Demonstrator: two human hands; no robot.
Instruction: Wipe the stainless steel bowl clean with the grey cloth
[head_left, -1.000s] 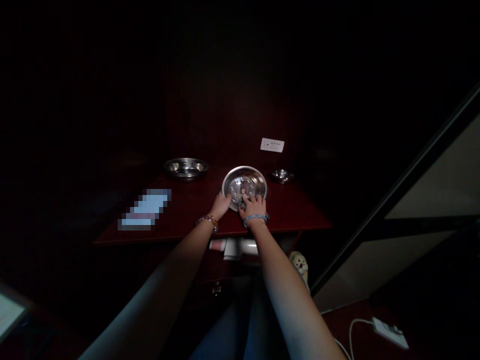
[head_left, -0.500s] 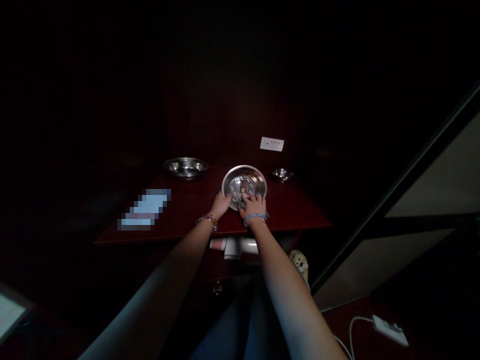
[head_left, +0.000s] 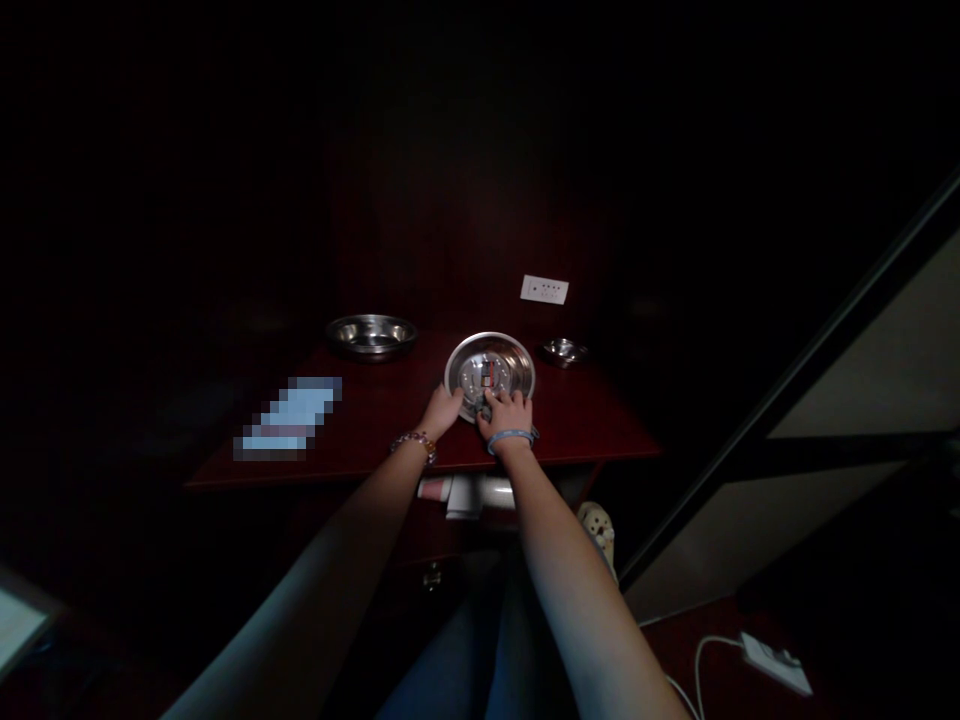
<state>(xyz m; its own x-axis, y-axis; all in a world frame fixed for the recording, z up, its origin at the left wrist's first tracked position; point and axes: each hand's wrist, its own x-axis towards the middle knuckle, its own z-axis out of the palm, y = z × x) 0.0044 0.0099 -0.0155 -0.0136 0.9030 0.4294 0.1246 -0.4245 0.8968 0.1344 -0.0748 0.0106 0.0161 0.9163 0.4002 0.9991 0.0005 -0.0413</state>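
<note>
A shiny steel bowl (head_left: 510, 360) stands tilted up over the table, its inside facing me and a small dark and red label on its bottom. My left hand (head_left: 444, 408) is closed on the lower left rim, thumb on the inner side. Over the lower right rim lies my right hand (head_left: 510, 412), fingers bent against the inside of the bowl. A bit of grey, cloth-like material (head_left: 484, 410) peeks out beneath its thumb; most of it is hidden by the palm.
A wider steel basin (head_left: 371, 348) is at the table's back left, a small steel bowl (head_left: 564, 352) at the back right. A pixelated bright patch lies left. Paper cups (head_left: 433, 489) sit under the red table (head_left: 360, 440). A socket panel (head_left: 544, 290) is behind; a power strip (head_left: 776, 662) lies on the floor.
Almost nothing differs. Both hands keep their places on the bowl, and the view has shifted very slightly.
</note>
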